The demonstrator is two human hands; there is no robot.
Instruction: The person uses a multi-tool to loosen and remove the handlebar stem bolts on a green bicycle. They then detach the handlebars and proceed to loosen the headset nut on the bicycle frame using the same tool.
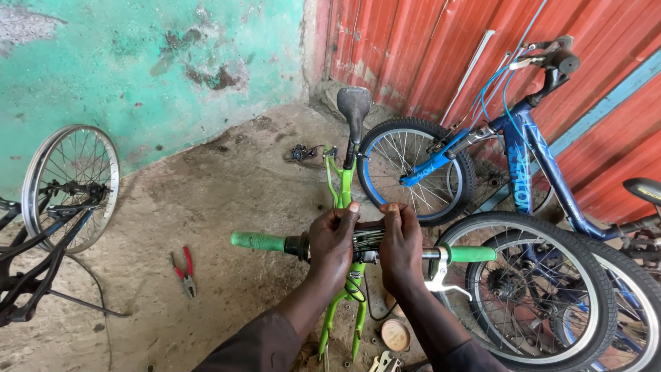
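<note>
Hands: left hand (332,241) and right hand (401,242), fingers curled, both gripping handlebar (369,238) centre
Frame: green bike frame (342,189), wheelless
Floor: red pliers (184,270)

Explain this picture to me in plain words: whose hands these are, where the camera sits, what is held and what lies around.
One camera, worn on a person's head, looks down at their own bare hands; there is no machine. The left hand and right hand grip the middle of a handlebar with green grips, on a small green bicycle frame with a black saddle. On the dirt floor lie red-handled pliers. A blue bicycle leans against the red metal wall; a loose wheel stands left.
</note>
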